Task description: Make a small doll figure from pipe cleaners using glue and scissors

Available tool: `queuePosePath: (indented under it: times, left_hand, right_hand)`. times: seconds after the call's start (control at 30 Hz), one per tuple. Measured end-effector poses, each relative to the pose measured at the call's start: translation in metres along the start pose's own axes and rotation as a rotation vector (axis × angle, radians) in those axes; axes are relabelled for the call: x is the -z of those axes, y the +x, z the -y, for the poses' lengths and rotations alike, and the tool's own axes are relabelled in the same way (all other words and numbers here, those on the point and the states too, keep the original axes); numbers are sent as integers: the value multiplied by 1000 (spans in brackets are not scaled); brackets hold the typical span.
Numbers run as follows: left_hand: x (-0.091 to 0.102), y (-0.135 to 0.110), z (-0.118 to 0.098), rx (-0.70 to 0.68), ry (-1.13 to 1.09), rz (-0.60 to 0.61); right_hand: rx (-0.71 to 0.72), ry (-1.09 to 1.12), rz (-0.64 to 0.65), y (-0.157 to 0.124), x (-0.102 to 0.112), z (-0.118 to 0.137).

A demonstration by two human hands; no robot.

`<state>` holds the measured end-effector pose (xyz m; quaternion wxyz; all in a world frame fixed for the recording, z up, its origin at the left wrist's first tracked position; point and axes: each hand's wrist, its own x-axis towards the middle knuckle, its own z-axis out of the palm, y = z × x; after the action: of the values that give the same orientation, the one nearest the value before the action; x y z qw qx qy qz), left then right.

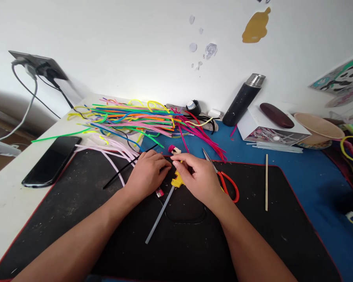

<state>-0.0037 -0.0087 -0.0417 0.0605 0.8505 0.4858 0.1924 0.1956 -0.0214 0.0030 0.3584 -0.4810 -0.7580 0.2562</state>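
Note:
My left hand [148, 172] and my right hand [198, 176] meet over the black mat [76, 211], fingers curled together around a small yellow glue gun [177, 181]. A clear glue stick [159, 216] trails from its back toward me. A small pink and white piece [173, 149] sits just beyond my fingertips. What each hand's fingers pinch is partly hidden. A small pink item [159, 192] lies under my left hand. A black pipe cleaner [126, 166] runs from under my left hand to the left.
A heap of coloured pipe cleaners [135, 117] lies beyond my hands. Red-handled scissors [225, 178] rest right of my right hand, and a wooden stick [266, 182] farther right. A black phone [51, 160] lies at left, a dark flask [243, 100] and white box [270, 129] behind.

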Motion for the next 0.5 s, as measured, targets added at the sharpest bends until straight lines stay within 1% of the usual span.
queuePosePath:
  times: [0.2, 0.3, 0.4, 0.5]
  left_hand:
    - [1, 0, 0, 11, -19, -25]
    - [4, 1, 3, 29, -63, -51]
    - [11, 2, 8, 67, -126, -102]
    - [22, 3, 14, 136, -168, -166]
  right_hand:
    - [-3, -25, 5, 0, 1, 1]
    - [7, -10, 0, 0, 0, 0]
    - [7, -1, -10, 0, 1, 0]
    - [-6, 13, -25, 0, 2, -1]
